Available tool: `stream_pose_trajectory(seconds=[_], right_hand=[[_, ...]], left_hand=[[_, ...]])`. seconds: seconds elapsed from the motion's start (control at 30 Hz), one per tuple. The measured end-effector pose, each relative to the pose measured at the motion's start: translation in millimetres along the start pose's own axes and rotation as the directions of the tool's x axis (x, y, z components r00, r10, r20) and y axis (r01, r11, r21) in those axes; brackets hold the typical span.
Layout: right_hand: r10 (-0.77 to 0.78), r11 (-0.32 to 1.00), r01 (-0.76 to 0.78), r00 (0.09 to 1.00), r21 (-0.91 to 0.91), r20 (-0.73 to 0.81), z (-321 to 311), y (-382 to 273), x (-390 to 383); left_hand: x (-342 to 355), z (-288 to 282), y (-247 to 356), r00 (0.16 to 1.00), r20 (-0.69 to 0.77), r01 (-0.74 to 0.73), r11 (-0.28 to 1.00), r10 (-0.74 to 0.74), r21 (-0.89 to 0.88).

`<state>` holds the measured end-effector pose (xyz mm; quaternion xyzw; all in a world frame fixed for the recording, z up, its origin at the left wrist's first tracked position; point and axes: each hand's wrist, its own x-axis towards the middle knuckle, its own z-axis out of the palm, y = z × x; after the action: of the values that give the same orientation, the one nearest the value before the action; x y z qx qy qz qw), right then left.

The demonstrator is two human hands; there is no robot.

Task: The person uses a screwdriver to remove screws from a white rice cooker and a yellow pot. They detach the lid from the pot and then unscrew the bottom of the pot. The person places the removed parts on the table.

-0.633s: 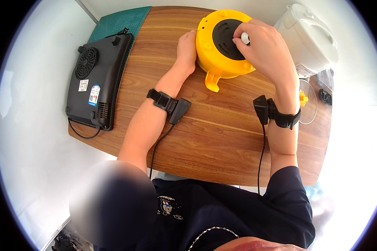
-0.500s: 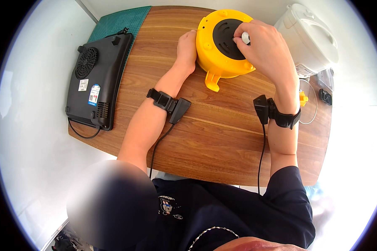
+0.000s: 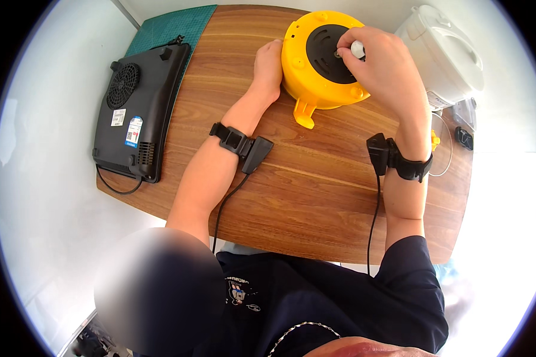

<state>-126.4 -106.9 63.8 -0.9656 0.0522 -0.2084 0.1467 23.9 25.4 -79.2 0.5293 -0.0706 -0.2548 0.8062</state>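
Observation:
A round yellow appliance housing [image 3: 304,83] with a black slotted centre plate [image 3: 323,58] sits at the table's far side, its yellow tab pointing toward me. Against its left side lies my left hand [image 3: 269,66], fingers curled in and partly hidden, holding the housing. Over the black plate, my right hand [image 3: 380,58] is closed in a pinch. A small white rounded piece [image 3: 357,49] shows between its fingers, and a bit of metal glints at the fingertips. What kind of thing this is, I cannot make out.
To the left, a flat black appliance [image 3: 116,119] with a round vent lies partly over a green cutting mat [image 3: 161,33]. A white lidded appliance [image 3: 443,56] stands at the far right. Near it are a yellow piece [image 3: 435,141], a black object [image 3: 464,138] and a thin white cable [image 3: 450,156].
The housing sits slightly farther right in view, and my right hand with it. The right fingertips have shifted a little, showing more of the white piece and a metal glint. My left hand stays against the housing.

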Motion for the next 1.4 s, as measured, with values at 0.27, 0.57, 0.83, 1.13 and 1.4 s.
stream_pose_trajectory(seconds=[0.27, 0.57, 0.83, 1.13, 1.4], right_hand=[[0.045, 0.997, -0.047, 0.998, 0.057, 0.037, -8, -4, 0], [0.053, 0.991, -0.057, 0.998, 0.124, 0.035, -9, 1, -2], [-0.004, 0.987, 0.0, 1.0, 0.159, 0.03, -9, 5, -2], [-0.023, 0.99, 0.015, 0.998, 0.138, 0.057, -8, 8, -2], [-0.033, 0.996, 0.024, 0.995, 0.089, 0.094, -9, 8, -2]], left_hand=[[0, -1, 1, 1.0, 0.007, -0.006, 1.0, 0.006, 0.012], [-2, 1, 2, 1.0, 0.004, 0.003, 1.0, -0.003, 0.008], [-1, 1, 2, 1.0, -0.005, 0.007, 1.0, -0.007, 0.008], [0, -1, -1, 1.0, 0.003, 0.001, 0.999, -0.001, 0.033], [3, -3, -3, 1.0, 0.012, -0.011, 0.999, 0.01, 0.04]])
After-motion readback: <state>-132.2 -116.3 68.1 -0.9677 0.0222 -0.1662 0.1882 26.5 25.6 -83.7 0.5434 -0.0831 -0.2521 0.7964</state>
